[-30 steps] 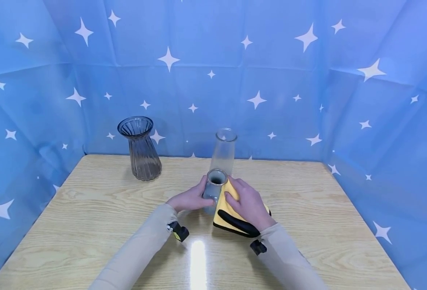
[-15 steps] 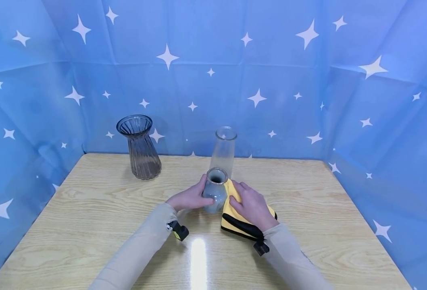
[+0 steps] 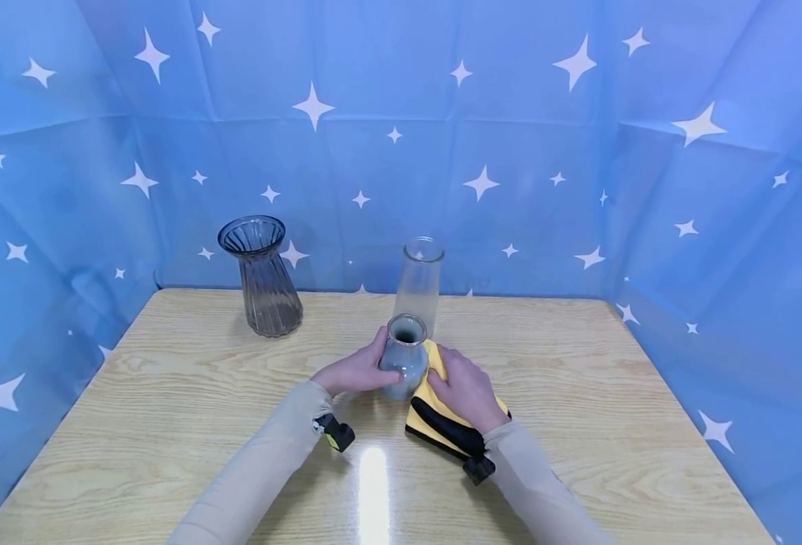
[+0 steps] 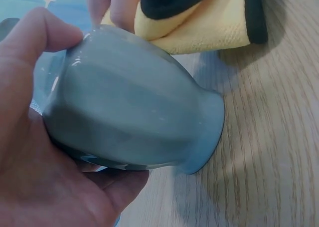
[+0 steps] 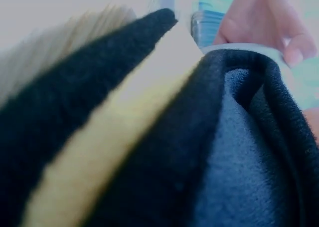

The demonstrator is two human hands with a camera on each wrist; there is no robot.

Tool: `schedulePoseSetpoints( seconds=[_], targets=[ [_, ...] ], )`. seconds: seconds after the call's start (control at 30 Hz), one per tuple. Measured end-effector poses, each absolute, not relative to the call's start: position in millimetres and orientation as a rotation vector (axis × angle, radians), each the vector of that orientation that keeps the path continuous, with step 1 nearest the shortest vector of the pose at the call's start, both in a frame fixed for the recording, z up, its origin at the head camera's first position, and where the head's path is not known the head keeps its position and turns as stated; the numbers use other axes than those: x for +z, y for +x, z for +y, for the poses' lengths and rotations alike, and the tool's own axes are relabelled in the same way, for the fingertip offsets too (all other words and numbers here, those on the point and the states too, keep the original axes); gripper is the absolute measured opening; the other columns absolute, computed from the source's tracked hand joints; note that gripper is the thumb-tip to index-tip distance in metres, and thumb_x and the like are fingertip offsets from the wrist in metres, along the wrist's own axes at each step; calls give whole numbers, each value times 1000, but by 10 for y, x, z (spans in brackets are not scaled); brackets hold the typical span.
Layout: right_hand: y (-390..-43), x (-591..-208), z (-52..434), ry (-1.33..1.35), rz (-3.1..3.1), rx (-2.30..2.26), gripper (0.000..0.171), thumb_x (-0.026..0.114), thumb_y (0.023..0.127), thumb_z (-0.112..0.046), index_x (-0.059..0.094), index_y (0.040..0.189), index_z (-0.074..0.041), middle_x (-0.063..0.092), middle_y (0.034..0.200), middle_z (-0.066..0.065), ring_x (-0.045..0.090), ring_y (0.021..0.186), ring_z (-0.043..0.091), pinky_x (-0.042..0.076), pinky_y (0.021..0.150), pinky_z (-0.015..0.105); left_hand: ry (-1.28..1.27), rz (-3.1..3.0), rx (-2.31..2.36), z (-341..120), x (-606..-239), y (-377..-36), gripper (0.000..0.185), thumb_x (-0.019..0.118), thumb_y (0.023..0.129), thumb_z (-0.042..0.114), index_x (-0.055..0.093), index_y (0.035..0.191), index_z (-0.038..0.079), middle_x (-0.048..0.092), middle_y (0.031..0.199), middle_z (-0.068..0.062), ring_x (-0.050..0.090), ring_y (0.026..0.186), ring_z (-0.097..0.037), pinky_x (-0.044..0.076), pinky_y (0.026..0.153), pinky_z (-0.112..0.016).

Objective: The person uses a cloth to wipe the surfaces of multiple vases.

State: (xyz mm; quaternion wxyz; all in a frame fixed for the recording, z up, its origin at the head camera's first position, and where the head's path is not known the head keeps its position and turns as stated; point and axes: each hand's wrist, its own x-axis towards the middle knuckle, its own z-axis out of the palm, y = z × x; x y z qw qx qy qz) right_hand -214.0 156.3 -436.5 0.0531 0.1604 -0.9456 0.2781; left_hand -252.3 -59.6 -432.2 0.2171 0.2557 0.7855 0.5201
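Observation:
A small grey-blue glazed vase [image 3: 404, 363] stands at the middle of the table, its round mouth facing up. My left hand [image 3: 358, 371] grips it from the left, thumb on the near side; in the left wrist view the fingers wrap the vase's body [image 4: 124, 97]. On the right side, my right hand [image 3: 465, 386] holds a folded yellow cloth [image 3: 435, 405] with black edging against the vase. The right wrist view is mostly filled by the cloth's folds [image 5: 119, 112], with the left hand [image 5: 264, 22] beyond. The right fingertips are partly hidden by the cloth.
Right behind the small vase stands a tall clear glass vase [image 3: 419, 284]. A dark ribbed glass vase [image 3: 269, 295] is at the back left of the wooden table [image 3: 169, 378]. Blue star-patterned curtains [image 3: 387, 166] enclose the back and sides.
The right hand and cloth shifted a little away to the right, then came back left and slightly toward me. The left hand and the vase stay almost in place.

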Motion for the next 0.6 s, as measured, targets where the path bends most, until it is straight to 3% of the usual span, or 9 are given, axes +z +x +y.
schedulePoseSetpoints(
  seconds=[0.2, 0.33, 0.43, 0.6],
  targets=[
    [-2186, -4468, 1505, 507, -2907, 802, 26, 59, 92, -14, 60, 116, -6, 63, 96, 10, 58, 72, 20, 48, 56, 40, 743, 2171, 1473, -600, -4309, -2512, 96, 61, 86, 16, -7, 153, 4, 14, 155, -25, 19, 141, -34, 22, 112, -47],
    [-2198, -4549, 1461, 510, -2952, 676, 33, 59, 92, -15, 59, 121, -1, 64, 99, 15, 63, 80, 27, 52, 60, 45, 726, 2177, 1502, -585, -4324, -2509, 92, 64, 91, 21, -2, 154, 14, 20, 155, -18, 22, 141, -31, 24, 111, -47],
    [-2194, -4584, 1436, 503, -3010, 594, 34, 60, 91, -16, 60, 120, 2, 61, 90, 12, 60, 71, 25, 51, 56, 43, 707, 2177, 1512, -566, -4347, -2499, 93, 66, 92, 25, -2, 155, 20, 21, 155, -13, 21, 141, -29, 24, 111, -48],
    [-2220, -4573, 1439, 482, -3107, 554, 39, 62, 89, -18, 59, 123, 1, 57, 90, 12, 53, 61, 21, 47, 50, 40, 684, 2205, 1529, -543, -4348, -2469, 87, 68, 91, 28, 7, 151, 13, 27, 149, -16, 26, 138, -31, 27, 108, -49]
  ],
)
